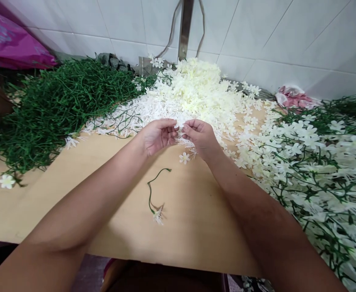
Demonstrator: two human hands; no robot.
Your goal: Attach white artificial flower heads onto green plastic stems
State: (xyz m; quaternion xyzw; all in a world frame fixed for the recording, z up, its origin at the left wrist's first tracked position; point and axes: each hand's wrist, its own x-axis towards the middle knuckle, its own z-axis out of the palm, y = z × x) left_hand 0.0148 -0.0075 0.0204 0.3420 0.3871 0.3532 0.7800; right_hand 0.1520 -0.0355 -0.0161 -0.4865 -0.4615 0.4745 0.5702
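**Two hands pinched a small white plastic flower [180, 124] at the edge of a heap of loose cream-white plastic blossoms [196, 87]**

The left hand [158, 136] and right hand [200, 136] met at the near edge of the heap, above a tan wooden counter [196, 227]. Each grip was nearly closed, with thumb and fingertips drawn together on the small flower. The flower sat between the two hands and touched both. Its exact shape was hard to make out against the white heap behind it.

Just in front of the heap, below the right hand, a single loose five-petalled white flower [184, 157] lay flat on the counter. Further in front, between the forearms, lay a thin curved green wire stem [151, 190] with a white blossom at its near end.

Left of the heap sat a large tangle of bare green plastic stems [59, 101], touching its edge. Right of the heap spread a mass of green sprays bearing white flowers [318, 170]. Behind the heap rose a white tiled wall [287, 32], with a crumpled pink cloth [293, 98] at its foot.
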